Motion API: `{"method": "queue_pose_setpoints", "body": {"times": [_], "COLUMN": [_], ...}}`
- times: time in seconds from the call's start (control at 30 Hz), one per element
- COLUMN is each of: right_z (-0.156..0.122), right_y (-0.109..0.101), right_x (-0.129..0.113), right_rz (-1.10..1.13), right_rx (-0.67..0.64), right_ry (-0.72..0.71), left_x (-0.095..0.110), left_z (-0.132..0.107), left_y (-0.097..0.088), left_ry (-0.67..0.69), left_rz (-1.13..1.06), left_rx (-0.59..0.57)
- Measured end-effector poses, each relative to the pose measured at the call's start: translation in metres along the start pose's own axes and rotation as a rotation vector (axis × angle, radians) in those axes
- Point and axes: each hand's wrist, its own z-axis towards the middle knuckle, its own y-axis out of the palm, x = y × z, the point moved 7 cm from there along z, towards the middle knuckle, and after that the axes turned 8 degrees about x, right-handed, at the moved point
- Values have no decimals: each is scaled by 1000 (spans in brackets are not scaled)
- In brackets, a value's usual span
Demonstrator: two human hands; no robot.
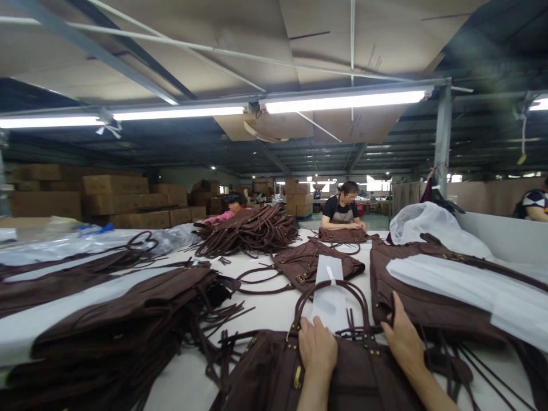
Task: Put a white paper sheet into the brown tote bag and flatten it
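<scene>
A dark brown handbag (355, 374) with two looped handles and brass-coloured studs lies directly in front of me. My left hand (317, 345) is closed over its top edge, beside the base of the left handle; the fingertips are hidden. To the right, my right hand (402, 339) has its thumb and forefinger apart, at the near left corner of another brown bag (381, 274). Whether it grips that corner I cannot tell. A white sheet (329, 308) shows through the handle loops. Beyond it lies another brown handbag (295, 265) with a buckle.
Stacked brown bags (128, 319) fill the left side, their straps trailing over the white table (188, 371). A heap of brown bags (252, 228) stands further back. White wrapping (454, 279) covers the right-hand bag. Across the table a co-worker (342, 211) leans over a bag; another person (233, 205) sits behind the heap.
</scene>
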Motion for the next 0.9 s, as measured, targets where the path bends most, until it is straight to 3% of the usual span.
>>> {"method": "queue_pose_setpoints", "body": {"times": [0.13,0.3,0.4,0.53,0.67,0.9], "right_z": [-14,-22,-24,-28,-31,-23], "right_y": [-17,-21,-12,4,11,24], "right_x": [-38,-59,-61,-61,-57,-43], "right_rz": [-299,-241,-114,118,286,489], "right_rx": [153,287,237,17,-161,-363], "right_ry": [-294,-499,-607,-671,-557,-29], "left_x": [-1,-8,-11,-15,-23,-35], "left_z": [5,13,12,19,33,27], "left_y": [-1,-2,-2,2,13,21], "left_ry": [-16,-75,-130,-164,-175,-135], "left_rz": [4,-54,-100,-245,-573,-1193], "left_rx": [-27,-64,-81,-138,-225,-308]}}
